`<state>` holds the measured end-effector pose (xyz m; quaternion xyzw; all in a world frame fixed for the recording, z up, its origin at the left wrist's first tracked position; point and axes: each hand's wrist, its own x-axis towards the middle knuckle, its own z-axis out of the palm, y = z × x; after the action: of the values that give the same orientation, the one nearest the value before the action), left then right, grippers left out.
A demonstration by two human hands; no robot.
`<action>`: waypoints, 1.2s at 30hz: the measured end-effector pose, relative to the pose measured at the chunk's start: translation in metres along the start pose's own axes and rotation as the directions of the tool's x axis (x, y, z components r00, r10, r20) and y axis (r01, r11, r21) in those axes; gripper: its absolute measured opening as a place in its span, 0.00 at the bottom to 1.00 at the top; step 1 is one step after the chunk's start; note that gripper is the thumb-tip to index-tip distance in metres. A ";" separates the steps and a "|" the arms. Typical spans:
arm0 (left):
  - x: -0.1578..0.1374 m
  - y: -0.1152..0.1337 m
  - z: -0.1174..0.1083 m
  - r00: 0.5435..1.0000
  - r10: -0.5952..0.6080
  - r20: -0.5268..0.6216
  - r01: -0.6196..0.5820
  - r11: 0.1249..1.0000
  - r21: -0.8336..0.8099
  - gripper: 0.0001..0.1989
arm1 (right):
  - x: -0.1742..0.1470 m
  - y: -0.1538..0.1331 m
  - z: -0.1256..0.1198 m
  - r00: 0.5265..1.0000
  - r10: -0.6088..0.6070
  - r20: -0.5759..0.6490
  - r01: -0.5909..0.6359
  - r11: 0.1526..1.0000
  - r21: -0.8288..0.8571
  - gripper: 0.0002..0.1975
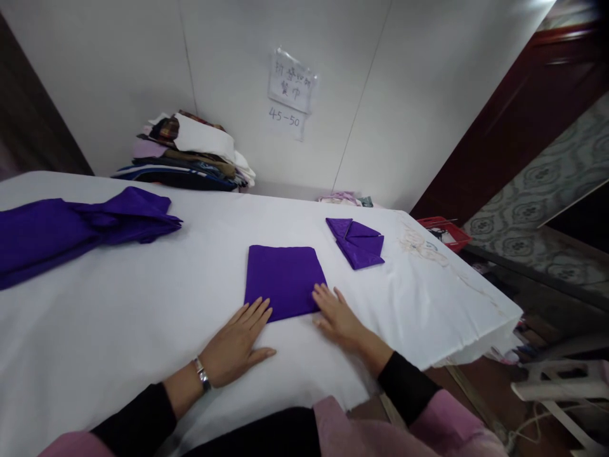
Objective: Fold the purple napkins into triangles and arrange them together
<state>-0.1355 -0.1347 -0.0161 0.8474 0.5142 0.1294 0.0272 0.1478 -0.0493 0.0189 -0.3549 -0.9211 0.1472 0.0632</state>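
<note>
Left hand (238, 348) and right hand (339, 317), fingers outstretched, gripping nothing, touch the near corners of a purple cloth (284, 277) on a white tabletop (143, 317).

Left passage: bench (209, 266) between purple bundle (80, 231) and flat cloth (283, 276).
Right obstacle: folded purple piece (362, 243).
Back barrier: wall (228, 57).

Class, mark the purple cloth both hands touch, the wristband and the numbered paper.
Purple cloth (285, 279), head view: middle of its top
Wristband (202, 374), head view: its outer side
Numbered paper (284, 119), head view: its digits
</note>
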 end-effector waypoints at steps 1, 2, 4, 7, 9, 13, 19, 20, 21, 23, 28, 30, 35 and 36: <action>0.000 0.000 -0.001 1.000 -0.004 0.009 0.004 1.000 -0.010 0.37 | -0.001 -0.009 0.002 0.997 -0.067 0.046 0.068 0.998 -0.012 0.31; -0.001 0.001 -0.002 1.000 -0.010 0.017 0.010 1.000 -0.021 0.37 | -0.002 -0.014 0.004 0.991 -0.111 0.080 0.113 0.993 -0.018 0.31; -0.001 0.001 -0.004 1.000 -0.020 0.022 0.021 0.999 -0.043 0.35 | -0.003 -0.015 0.006 0.987 -0.118 0.105 0.122 0.992 -0.030 0.30; 0.001 0.001 -0.006 0.999 -0.033 0.013 0.033 0.998 -0.054 0.31 | -0.002 -0.002 0.003 0.998 -0.015 0.055 0.018 0.998 -0.058 0.29; 0.003 0.001 -0.007 0.999 -0.039 0.000 0.039 0.998 -0.041 0.28 | -0.001 0.007 0.000 1.000 0.027 0.005 -0.026 0.998 -0.062 0.27; 0.009 0.005 -0.015 0.996 -0.067 -0.059 0.067 0.998 0.002 0.20 | -0.001 0.011 -0.002 0.997 -0.062 -0.035 0.059 0.996 -0.066 0.24; 0.020 0.014 -0.026 0.995 -0.102 -0.010 0.102 0.991 0.090 0.21 | 0.004 0.013 0.005 0.978 -0.157 -0.140 0.141 0.983 -0.118 0.23; 0.022 0.014 -0.028 0.995 -0.104 -0.006 0.104 0.989 0.109 0.20 | 0.005 0.012 0.005 0.975 -0.167 -0.147 0.149 0.981 -0.127 0.23; 0.024 0.011 -0.031 0.994 -0.106 -0.010 0.106 0.987 0.122 0.19 | 0.006 0.010 0.005 0.973 -0.178 -0.148 0.158 0.978 -0.134 0.23; 0.024 0.002 -0.037 0.994 -0.108 -0.035 0.111 0.986 0.123 0.17 | 0.008 0.001 0.004 0.969 -0.205 -0.137 0.188 0.973 -0.131 0.24; 0.004 -0.043 -0.054 0.985 -0.128 -0.114 0.136 0.988 0.071 0.16 | 0.009 -0.052 0.007 0.940 -0.339 -0.046 0.339 0.941 -0.021 0.22; -0.008 -0.059 -0.055 0.978 -0.161 -0.132 0.164 0.986 0.017 0.17 | 0.014 -0.070 0.005 0.922 -0.388 0.007 0.388 0.922 0.019 0.19; -0.023 -0.070 -0.051 0.946 -0.285 -0.155 0.264 0.954 -0.143 0.21 | 0.060 -0.082 -0.008 0.914 -0.405 -0.034 0.406 0.914 0.016 0.17; -0.021 -0.068 -0.051 0.932 -0.320 -0.169 0.295 0.942 -0.158 0.21 | 0.074 -0.084 -0.009 0.915 -0.400 -0.051 0.401 0.916 0.014 0.18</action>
<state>-0.2159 -0.1262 0.0166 0.7361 0.6315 0.2380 0.0522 0.0419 -0.0569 0.0551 -0.1616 -0.9706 0.1337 0.1178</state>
